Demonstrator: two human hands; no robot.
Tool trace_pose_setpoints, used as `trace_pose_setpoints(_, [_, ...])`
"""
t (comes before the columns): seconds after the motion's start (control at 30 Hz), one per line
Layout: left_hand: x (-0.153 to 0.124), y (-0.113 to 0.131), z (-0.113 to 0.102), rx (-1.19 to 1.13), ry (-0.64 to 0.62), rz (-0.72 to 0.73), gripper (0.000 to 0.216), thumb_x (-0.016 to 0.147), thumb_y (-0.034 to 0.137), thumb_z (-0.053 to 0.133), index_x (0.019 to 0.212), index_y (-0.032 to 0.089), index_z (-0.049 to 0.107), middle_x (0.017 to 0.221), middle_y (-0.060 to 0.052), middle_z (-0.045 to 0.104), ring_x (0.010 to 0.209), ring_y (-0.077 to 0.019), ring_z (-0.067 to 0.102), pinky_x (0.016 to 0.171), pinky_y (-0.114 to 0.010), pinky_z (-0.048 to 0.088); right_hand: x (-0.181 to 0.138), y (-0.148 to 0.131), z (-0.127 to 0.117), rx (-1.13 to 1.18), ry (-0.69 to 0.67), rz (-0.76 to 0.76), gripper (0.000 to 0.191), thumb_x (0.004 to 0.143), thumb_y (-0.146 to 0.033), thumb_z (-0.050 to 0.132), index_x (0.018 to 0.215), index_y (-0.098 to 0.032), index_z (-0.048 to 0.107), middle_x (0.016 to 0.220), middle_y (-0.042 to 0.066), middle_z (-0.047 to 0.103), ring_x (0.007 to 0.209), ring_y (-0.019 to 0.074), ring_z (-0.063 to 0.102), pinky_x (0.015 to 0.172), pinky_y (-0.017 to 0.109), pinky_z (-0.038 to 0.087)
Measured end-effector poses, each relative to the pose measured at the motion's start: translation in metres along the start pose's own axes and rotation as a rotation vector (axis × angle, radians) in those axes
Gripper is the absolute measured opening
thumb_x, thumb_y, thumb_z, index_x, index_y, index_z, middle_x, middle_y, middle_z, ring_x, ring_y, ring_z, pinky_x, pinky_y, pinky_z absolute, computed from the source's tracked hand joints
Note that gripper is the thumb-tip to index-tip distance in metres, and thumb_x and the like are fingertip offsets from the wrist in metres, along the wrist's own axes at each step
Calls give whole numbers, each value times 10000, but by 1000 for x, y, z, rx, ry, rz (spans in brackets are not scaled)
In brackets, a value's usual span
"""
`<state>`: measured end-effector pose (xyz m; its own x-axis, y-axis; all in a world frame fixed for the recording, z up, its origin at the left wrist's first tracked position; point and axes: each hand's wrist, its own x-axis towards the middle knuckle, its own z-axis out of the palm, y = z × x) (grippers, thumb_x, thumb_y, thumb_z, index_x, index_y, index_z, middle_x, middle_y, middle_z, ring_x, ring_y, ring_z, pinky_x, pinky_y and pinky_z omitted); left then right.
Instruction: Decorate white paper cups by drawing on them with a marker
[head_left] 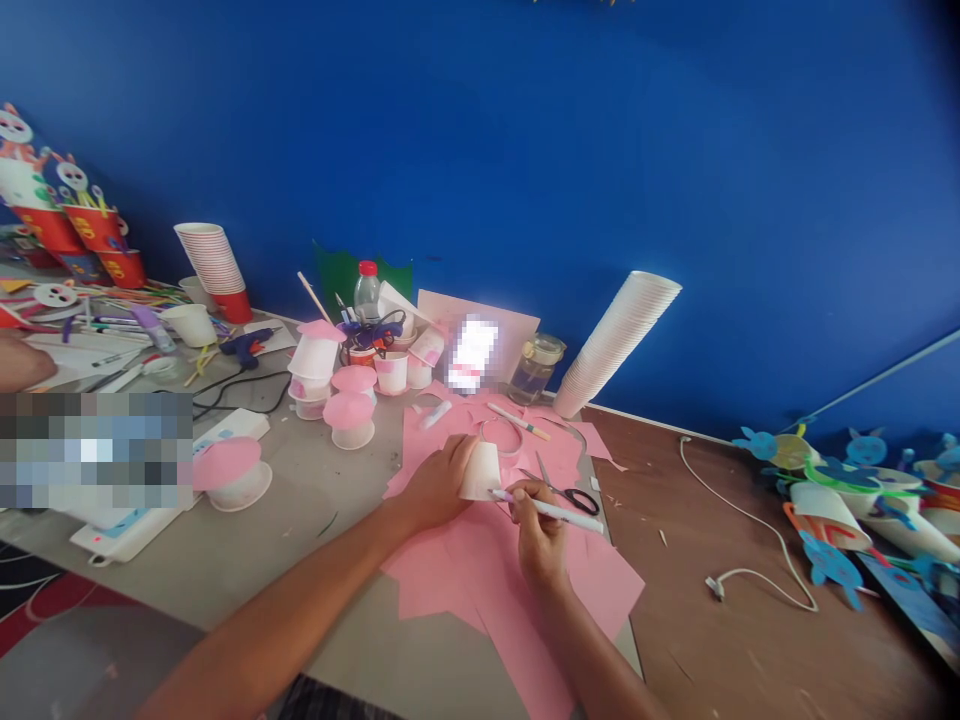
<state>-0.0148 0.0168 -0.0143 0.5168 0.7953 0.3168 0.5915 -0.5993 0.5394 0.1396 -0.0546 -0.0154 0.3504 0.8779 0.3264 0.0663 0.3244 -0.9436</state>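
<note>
My left hand (441,478) is closed around a white paper cup (482,470), which is tilted over the pink paper. Between the fingers of my right hand (541,532) is a white marker (559,512) with a purple tip, and that tip points at the lower edge of the cup. Whether it touches the cup I cannot tell. Beneath both hands lie overlapping sheets of pink paper (450,575). Scissors (576,499) with dark handles rest just beyond my right hand. Another marker (519,422) lies across the paper farther back.
A tall stack of cups (622,335) leans at the back right beside a glass jar (535,368). Cups with pink paper tops (231,468) stand on the left, near a power strip (142,515) and a glue gun (246,347). A white cable (739,500) lies on the brown surface.
</note>
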Motion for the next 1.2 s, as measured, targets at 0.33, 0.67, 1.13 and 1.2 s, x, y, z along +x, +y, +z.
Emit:
trace_pose_setpoints(0.33, [0,5,-6,-7,-55,-32,535,835,293,549,1312,176,337,1257,-165,500,1114,-311,584,863,-449,513,1,2,-1,-30,28,-25,242,852,-402,568,725,-199,599,593,-28,480,550,130,436,526,260,357])
trace_pose_setpoints(0.67, [1,4,-4,0,-50,-47,586,832,303,561,1344,175,306,1270,-170,489,1128,-324,585,879,-464,510,1,3,-1,-41,33,-34,186,837,-353,562,735,-200,592,619,-25,495,557,131,447,522,256,357])
trace_pose_setpoints(1.13, [0,5,-3,-3,-34,-40,587,840,350,560,1339,154,320,1258,-188,497,1125,-340,586,866,-479,516,3,3,-1,-50,12,-60,181,845,-336,553,722,-205,577,603,-33,477,559,131,448,528,254,358])
trace_pose_setpoints(1.2, [0,5,-3,3,-35,-37,590,842,348,555,1345,163,307,1268,-184,492,1122,-336,589,865,-479,517,3,3,-1,-49,8,-57,177,841,-331,557,719,-205,580,602,-33,477,560,132,449,532,256,363])
